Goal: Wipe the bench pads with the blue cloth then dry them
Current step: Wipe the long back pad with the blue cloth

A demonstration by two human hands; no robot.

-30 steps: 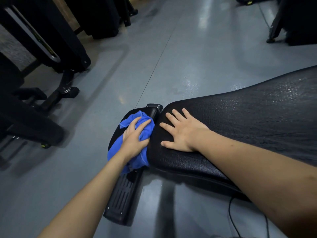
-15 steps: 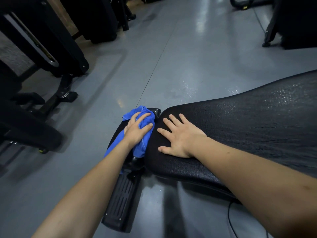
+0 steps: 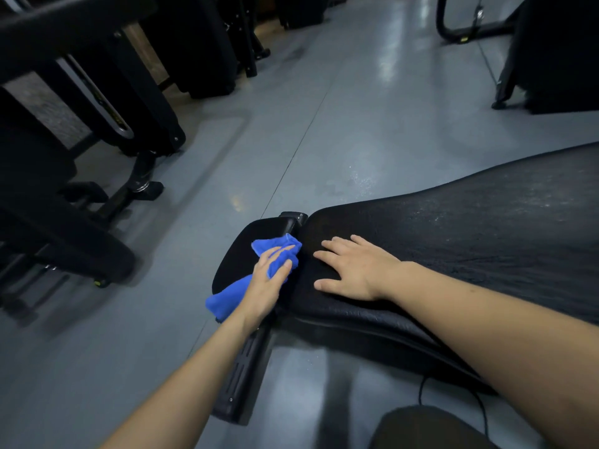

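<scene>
Mid-wipe: left hand (image 3: pixel 269 280) fingers gripping blue cloth (image 3: pixel 233 294) at small pad (image 3: pixel 240 251); right hand (image 3: pixel 353 270) open, flat on long pad (image 3: pixel 470 228)'s end; drying not yet begun.

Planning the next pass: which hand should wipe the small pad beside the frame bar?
Left. The left hand already grips the blue cloth at that small pad. The right hand lies flat on the long pad, without a cloth.

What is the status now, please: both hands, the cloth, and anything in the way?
Left hand grips blue cloth at the gap between pads. Right hand flat on long pad. Nothing blocking.
</scene>
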